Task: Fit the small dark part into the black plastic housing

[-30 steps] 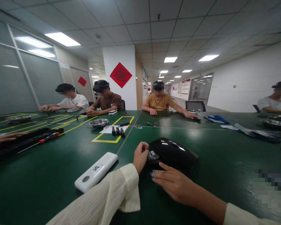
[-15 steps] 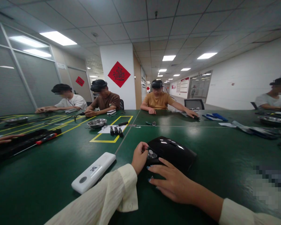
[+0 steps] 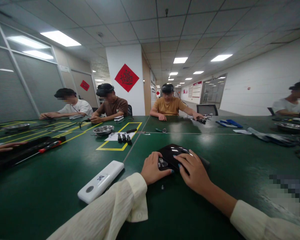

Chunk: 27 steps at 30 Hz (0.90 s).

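A glossy black curved device point(image 3: 172, 154) lies on the green table point(image 3: 52, 186) straight in front of me. My left hand point(image 3: 152, 170) grips its near left end, where a small grey part shows at the opening. My right hand point(image 3: 193, 168) lies on top of the black shell with its fingers curled over it. A tiny dark screw-like bit point(image 3: 162, 187) lies on the table just below my hands. Cream sleeves cover both my forearms.
A white bar-shaped device point(image 3: 101, 181) lies left of my hands. Farther off are a metal bowl point(image 3: 104, 130), small black parts point(image 3: 123, 138) inside a yellow taped box, and a red-handled screwdriver point(image 3: 43, 148) at the left. Several people sit round the table.
My right hand rose from the table and came down onto the black device. My left hand shifted to clasp the device's near end. A small dark bit now shows on the table below.
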Each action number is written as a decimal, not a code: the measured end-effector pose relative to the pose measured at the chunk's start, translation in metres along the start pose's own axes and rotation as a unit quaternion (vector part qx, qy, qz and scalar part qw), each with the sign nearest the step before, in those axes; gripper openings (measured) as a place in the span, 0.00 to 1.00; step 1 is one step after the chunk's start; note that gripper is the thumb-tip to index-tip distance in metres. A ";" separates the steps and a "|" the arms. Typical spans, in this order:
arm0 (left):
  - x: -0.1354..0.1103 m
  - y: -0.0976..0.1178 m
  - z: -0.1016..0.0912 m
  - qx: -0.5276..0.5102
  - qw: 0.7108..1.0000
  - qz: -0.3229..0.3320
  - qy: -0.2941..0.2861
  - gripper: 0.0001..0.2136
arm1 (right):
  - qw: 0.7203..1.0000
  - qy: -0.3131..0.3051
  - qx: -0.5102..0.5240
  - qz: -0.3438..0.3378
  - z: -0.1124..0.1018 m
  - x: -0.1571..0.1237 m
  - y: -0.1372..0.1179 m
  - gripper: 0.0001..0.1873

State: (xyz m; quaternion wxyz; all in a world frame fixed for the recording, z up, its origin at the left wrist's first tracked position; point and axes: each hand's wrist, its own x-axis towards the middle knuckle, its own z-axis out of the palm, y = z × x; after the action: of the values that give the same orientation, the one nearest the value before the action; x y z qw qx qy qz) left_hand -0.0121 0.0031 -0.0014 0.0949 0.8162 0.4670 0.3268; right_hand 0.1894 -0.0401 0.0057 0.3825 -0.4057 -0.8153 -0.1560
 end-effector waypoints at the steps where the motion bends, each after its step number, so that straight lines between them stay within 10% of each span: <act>1: 0.000 -0.001 0.000 -0.002 1.000 0.002 -0.001 0.29 | 1.000 0.000 -0.006 0.023 0.001 0.000 0.007 0.20; 11: -0.002 -0.002 -0.001 -0.105 0.994 0.001 -0.021 0.40 | 0.967 -0.105 0.014 0.231 0.015 -0.020 0.082 0.28; 16: -0.003 -0.002 0.003 -0.136 0.990 0.001 -0.027 0.41 | 0.952 -0.181 0.032 0.243 0.017 -0.023 0.087 0.32; 27: -0.003 -0.002 0.010 -0.120 0.991 -0.044 0.046 0.44 | 0.928 -0.147 -0.025 0.342 0.025 -0.022 0.095 0.38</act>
State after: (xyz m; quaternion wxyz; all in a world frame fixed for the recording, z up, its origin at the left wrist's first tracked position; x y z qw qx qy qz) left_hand -0.0083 0.0035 -0.0113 0.1850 0.7614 0.4636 0.4136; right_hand 0.2602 0.0210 -0.0325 0.2782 -0.6875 -0.6703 0.0255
